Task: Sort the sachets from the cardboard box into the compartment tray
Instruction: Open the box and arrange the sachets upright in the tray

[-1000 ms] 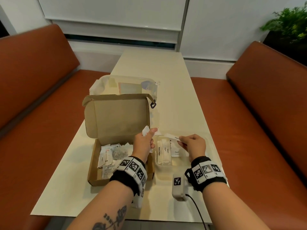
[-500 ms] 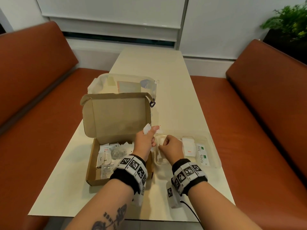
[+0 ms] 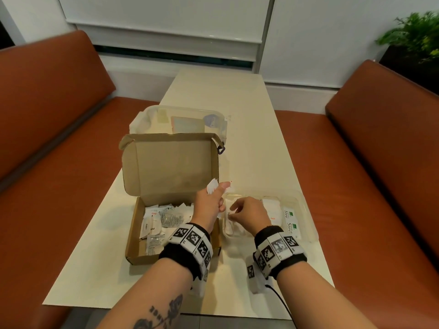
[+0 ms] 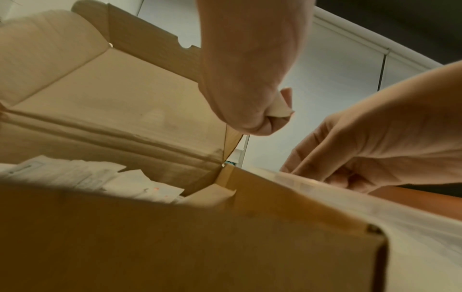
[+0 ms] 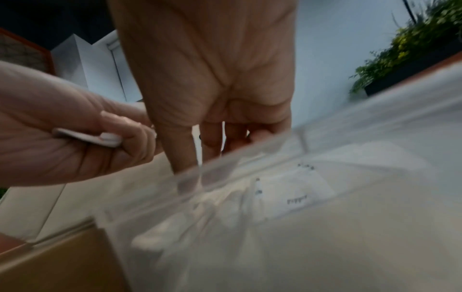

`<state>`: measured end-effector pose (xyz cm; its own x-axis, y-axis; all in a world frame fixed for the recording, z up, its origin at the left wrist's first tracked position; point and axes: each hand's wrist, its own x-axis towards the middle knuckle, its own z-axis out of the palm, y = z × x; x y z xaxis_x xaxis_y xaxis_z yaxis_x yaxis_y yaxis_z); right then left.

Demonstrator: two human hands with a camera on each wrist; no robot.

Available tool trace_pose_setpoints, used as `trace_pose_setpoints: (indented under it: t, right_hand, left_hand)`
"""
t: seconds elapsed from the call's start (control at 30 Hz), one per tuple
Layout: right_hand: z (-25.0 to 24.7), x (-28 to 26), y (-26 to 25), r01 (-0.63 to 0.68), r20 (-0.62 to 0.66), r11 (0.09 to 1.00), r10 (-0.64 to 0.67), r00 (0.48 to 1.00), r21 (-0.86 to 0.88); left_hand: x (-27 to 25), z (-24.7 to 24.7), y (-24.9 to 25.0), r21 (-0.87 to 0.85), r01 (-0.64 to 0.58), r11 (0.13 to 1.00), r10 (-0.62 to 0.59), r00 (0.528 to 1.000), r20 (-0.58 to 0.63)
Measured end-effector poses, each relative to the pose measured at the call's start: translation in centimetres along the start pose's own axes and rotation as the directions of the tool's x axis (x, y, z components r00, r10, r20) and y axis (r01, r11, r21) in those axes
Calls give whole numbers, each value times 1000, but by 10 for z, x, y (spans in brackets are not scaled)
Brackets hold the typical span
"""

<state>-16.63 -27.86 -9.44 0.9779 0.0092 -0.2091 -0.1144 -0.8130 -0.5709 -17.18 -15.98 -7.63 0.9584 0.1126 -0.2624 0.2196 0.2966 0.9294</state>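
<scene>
The open cardboard box (image 3: 133, 233) stands left of the clear compartment tray (image 3: 308, 210) and holds several loose sachets (image 3: 166, 217). My left hand (image 3: 219, 195) hovers over the box's right wall and grips a small bunch of white sachets (image 3: 212, 186), also seen in the wrist views (image 4: 280, 109) (image 5: 87, 137). My right hand (image 3: 231, 214) points its fingers down into the tray's left compartment; I see nothing between them, and the tray rim (image 5: 250, 156) hides their tips. Stevia sachets (image 3: 291, 222) fill the right compartment, and a pepper sachet (image 5: 295, 197) lies in the tray.
A clear lidded container (image 3: 180, 119) sits behind the box's raised lid. A small white device (image 3: 253, 274) with a black cable lies near the table's front edge under my right wrist. Orange benches flank the narrow table (image 3: 249, 138); a plant (image 3: 413, 32) stands far right.
My right hand carried a white sachet from over the tray's middle leftward and lowered its fingers into the left compartment. My left hand stayed put with its sachets.
</scene>
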Motion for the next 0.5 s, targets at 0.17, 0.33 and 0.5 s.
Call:
trace_pose_setpoints:
  t: [0.17,0.33,0.5]
  right_hand:
    - [-4,-1,5,70,80,969,-52,995,-238]
    - [-4,-2,5,111,78,937,-90,993,-331]
    - [-7,-3,6,106,14,978,-105,994,-180]
  left_hand:
    - [-3,2,0,15,5,1000,-5,1000,1]
    - [-6,5,0,15,3,1000,-3,1000,3]
    - [-7,8,-1,6,10,1000,-10,1000,18]
